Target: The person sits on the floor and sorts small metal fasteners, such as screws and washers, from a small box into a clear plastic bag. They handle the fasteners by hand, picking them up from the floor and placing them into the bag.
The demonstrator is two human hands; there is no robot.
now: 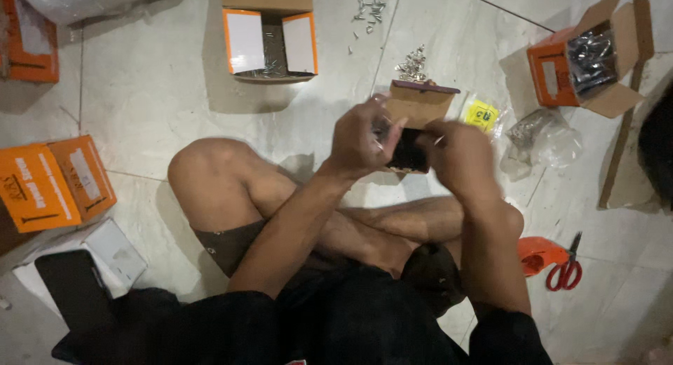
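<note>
Pale tiled floor (161, 92), sitting cross-legged. Left hand (359, 139) and right hand (459, 158) both clamped on small brown box (415, 120) held over the knees, flap up (contents too dark to tell). Loose screws (412, 64) lying beyond, open orange carton (270, 39) waiting, red scissors (564, 270) aside.

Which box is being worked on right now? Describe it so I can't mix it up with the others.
Start at the bent bare knee on the pale tile floor, then look right to where the left hand and right hand meet. Between them is a small box, plain brown with its flap open, held off the floor, unlike the orange boxes around it.
</note>
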